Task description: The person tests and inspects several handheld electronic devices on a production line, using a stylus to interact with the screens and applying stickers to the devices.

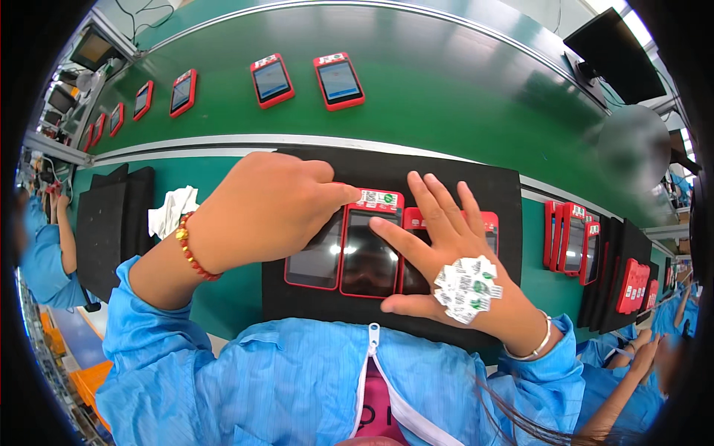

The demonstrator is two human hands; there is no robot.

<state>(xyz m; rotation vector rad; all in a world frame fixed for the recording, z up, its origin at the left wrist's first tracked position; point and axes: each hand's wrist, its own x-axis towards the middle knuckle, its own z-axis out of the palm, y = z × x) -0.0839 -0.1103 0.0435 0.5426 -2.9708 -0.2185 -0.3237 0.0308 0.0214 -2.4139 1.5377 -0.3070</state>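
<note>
Green conveyor bench (446,111), black foam mat (446,186) dead centre. Left hand (268,212) curled, fingertips pinching sticker onto top edge of middle red handset (370,253). Right hand (446,253) spread flat at 3 o'clock, steadying it, label strip (467,288) stuck on back. Handset: rigid, light, glossy dark glass, likely slippery; grip by red side edges. More handsets (338,80) at 12 o'clock.

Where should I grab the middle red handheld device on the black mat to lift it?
Probably by its two long red edges, from above. The middle device lies flat, screen up, on the black mat. Neighbours crowd both sides, and the left hand and right hand cover its top and right, so lifting the near end first looks easiest.
</note>
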